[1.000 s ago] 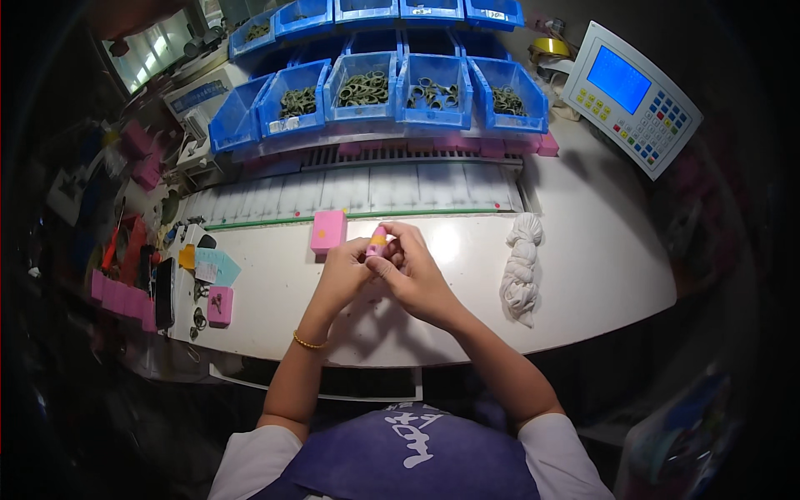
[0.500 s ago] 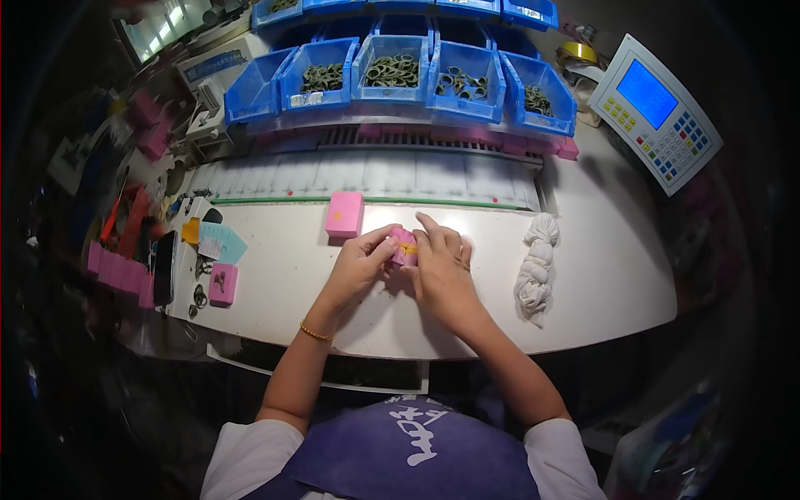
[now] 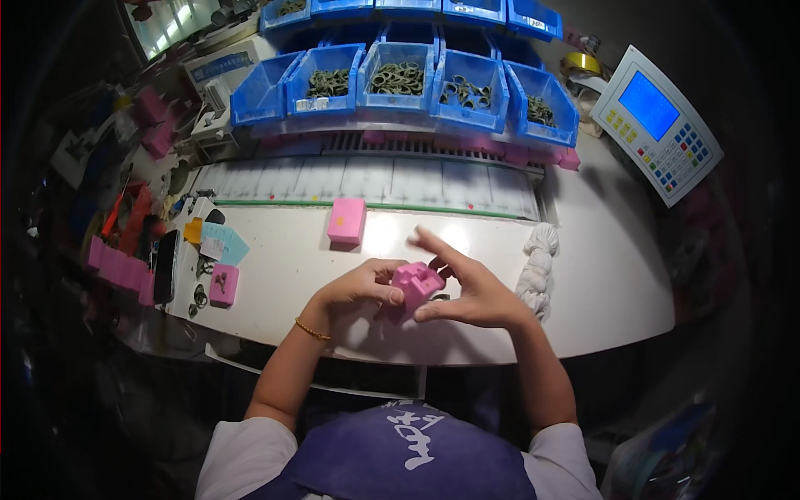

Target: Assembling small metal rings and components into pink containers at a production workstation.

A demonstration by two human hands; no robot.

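Observation:
A pink block (image 3: 417,283) with hollows cut in its upper face is gripped in my left hand (image 3: 363,287), thumb on its near side. Close by on the right, my right hand (image 3: 471,292) has its fingers spread and thumb apart; the raised fingertips are slightly blurred. Whether its middle fingers touch the block I cannot tell. A small dark ring-like piece (image 3: 442,297) shows between the block and my right palm. Just beyond my hands, a second pink block (image 3: 347,222) with a small yellow mark stands on the white table (image 3: 275,250).
Blue bins (image 3: 396,83) of dark ring-shaped pieces line the back, above a white lit panel (image 3: 350,182). A twisted white cloth (image 3: 537,271) lies right, below a tilted keypad with a blue screen (image 3: 658,125). A phone (image 3: 166,267) and small pink block (image 3: 223,285) lie left.
The block in my hands has come nearer and turned, so its hollows show instead of the yellow strip. My right hand has moved off to the right and its fingers have spread.

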